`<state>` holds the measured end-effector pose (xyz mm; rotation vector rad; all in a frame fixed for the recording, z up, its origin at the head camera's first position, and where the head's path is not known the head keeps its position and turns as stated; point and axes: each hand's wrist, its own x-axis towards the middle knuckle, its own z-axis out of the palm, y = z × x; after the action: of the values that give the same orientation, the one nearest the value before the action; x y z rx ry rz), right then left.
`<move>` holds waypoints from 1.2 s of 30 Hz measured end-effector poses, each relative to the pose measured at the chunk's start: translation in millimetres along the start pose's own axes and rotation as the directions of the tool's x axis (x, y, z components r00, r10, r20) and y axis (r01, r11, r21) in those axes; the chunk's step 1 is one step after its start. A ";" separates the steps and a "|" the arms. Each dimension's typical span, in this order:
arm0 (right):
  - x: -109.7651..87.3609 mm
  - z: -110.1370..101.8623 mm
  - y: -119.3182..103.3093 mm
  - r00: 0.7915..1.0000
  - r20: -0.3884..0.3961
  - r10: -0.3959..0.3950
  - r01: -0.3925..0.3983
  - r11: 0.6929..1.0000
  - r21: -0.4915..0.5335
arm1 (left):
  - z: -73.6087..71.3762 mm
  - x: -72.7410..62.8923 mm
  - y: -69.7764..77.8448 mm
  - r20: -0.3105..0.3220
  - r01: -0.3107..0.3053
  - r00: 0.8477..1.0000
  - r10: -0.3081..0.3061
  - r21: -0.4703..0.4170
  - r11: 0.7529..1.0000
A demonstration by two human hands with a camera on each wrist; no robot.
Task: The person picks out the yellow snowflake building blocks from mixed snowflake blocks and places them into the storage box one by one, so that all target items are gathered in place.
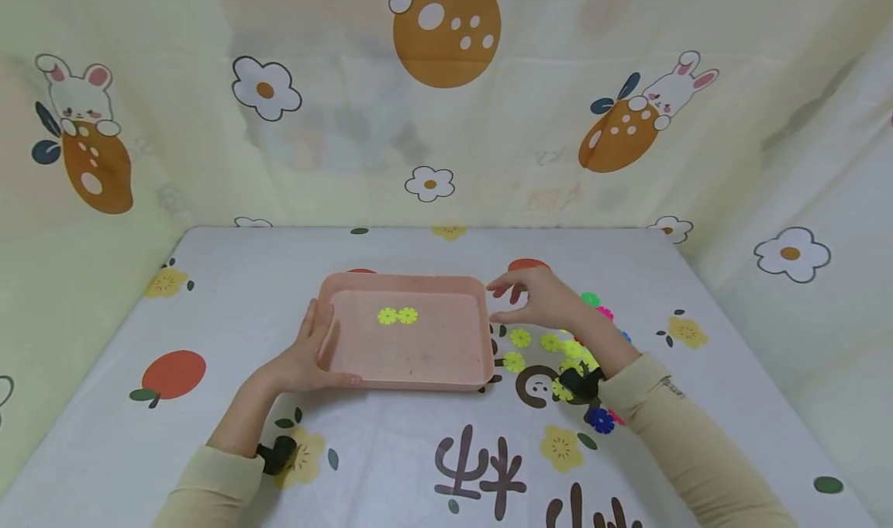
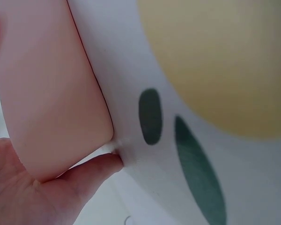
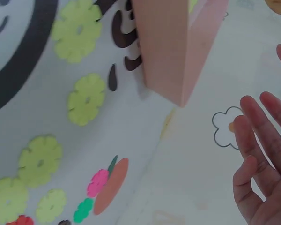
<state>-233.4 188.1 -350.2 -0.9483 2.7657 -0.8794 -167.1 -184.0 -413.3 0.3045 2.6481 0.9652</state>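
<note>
A shallow pink tray (image 1: 436,365) lies on the patterned cloth, with two joined yellow-green flower-shaped pieces (image 1: 398,316) inside it. My left hand (image 1: 300,356) rests against the tray's near left corner, its fingers along the left side and its thumb stretched along the front wall; the left wrist view shows that thumb (image 2: 91,176) at the tray's corner. Just beyond the tray's right rim is my right hand (image 1: 536,299), its fingers loosely bent. In the right wrist view those fingers (image 3: 264,145) hold nothing.
Several loose yellow-green flower pieces (image 1: 519,337) lie right of the tray, some hidden under the right forearm. Green (image 1: 590,299), pink (image 1: 605,312) and blue (image 1: 601,420) pieces lie around them. A printed curtain (image 1: 335,179) stands behind the table.
</note>
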 end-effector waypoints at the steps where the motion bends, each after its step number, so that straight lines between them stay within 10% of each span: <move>1: -1.4 0.1 2.1 1.000 -0.003 -0.003 0.003 1.000 0.002 | 0.0 0.0 0.0 0.000 0.000 1.000 0.000 -0.001 1.000; 36: -18.9 23.7 55.5 0.966 0.125 0.225 -0.221 0.974 -0.051 | 0.6 0.6 -0.8 0.003 0.004 1.000 -0.004 0.004 1.000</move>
<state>-241.8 223.1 -402.2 -0.6550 2.7154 -0.7079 -167.5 -184.0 -414.4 0.3015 2.6470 0.9582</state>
